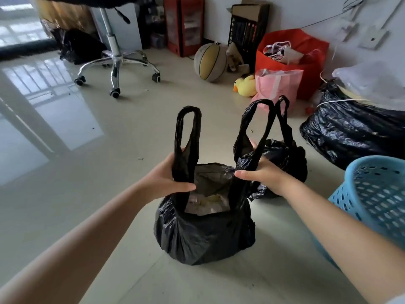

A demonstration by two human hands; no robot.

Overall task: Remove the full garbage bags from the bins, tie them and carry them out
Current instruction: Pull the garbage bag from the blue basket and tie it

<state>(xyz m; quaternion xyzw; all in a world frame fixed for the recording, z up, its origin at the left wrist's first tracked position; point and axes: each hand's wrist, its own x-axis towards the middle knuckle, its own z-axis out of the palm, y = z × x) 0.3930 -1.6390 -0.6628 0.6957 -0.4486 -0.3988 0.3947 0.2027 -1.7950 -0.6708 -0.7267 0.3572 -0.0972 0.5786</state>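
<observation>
A full black garbage bag (203,235) sits on the tiled floor in front of me, its mouth open with pale rubbish showing inside. My left hand (166,178) grips the bag's left handle loop, which stands upright. My right hand (263,176) grips the right handle loops, also held up. Just behind my right hand a second, smaller black bag (285,159) rests on the floor. A blue perforated plastic bin (377,198) stands tilted at the right, beside my right forearm.
A large black bag (350,132) lies at the right with clear plastic on top. Behind are a pink bag (276,88), a red bag (293,60), a yellow duck toy (245,85), a basketball (210,62) and a wheeled chair (116,62).
</observation>
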